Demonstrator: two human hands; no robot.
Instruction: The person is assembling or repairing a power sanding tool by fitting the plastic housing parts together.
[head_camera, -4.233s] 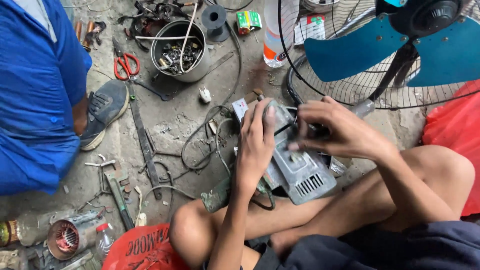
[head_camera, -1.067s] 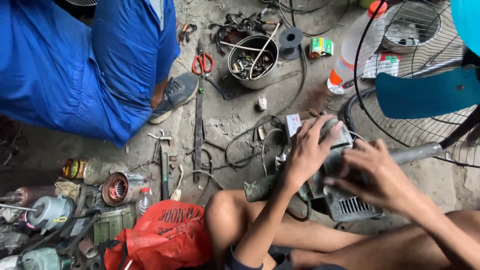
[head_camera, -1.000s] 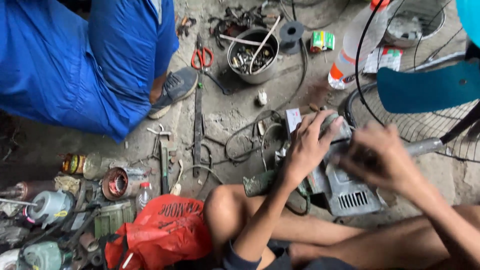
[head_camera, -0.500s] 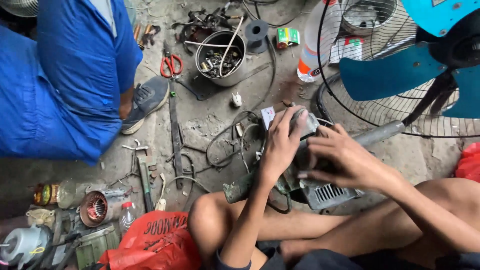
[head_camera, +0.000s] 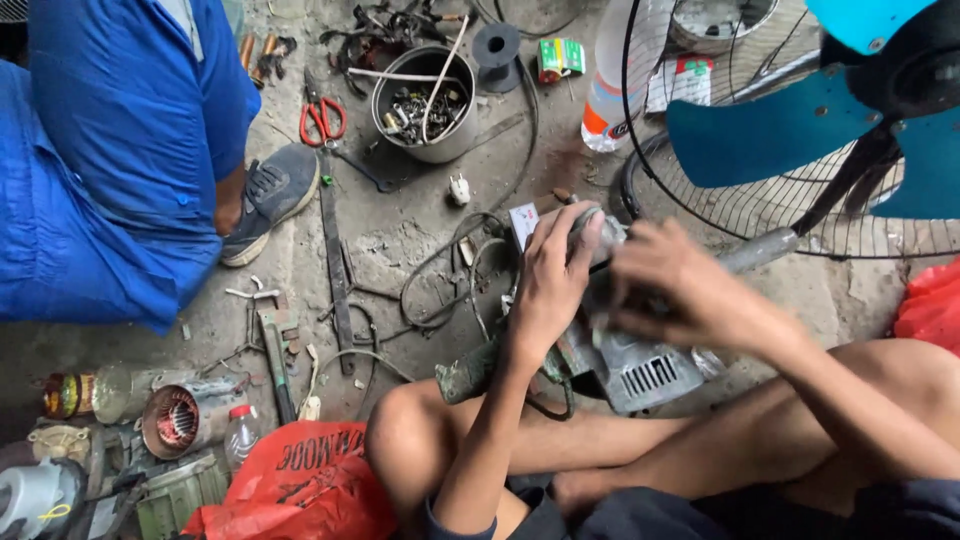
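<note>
1. Far left of the hands, a person in blue clothing (head_camera: 110, 160) crouches on the concrete floor (head_camera: 400, 240), one grey shoe (head_camera: 270, 195) planted there.
2. Below that person and well left of the hands lie a copper-wound motor stator (head_camera: 178, 422), a small plastic bottle (head_camera: 240, 436) and a red plastic bag (head_camera: 300, 480).
3. Above and left of the hands, red-handled scissors (head_camera: 322, 120) lie just beside a metal pot (head_camera: 425, 100) full of screws and small parts.
4. Loose black cables (head_camera: 445, 285) coil on the floor just left of the left hand.
5. The left hand (head_camera: 550, 290) is clasped over the top of a grey motor housing (head_camera: 640, 370), fingers curled round its upper end.
6. The right hand (head_camera: 680, 290) is blurred; it presses against the same housing from the right, but whether it grips a tool cannot be told.
7. The housing rests on the floor against the person's folded bare legs, under both hands.
8. Above and right of the hands stands a fan with blue blades (head_camera: 800, 130) behind a wire guard.
</note>
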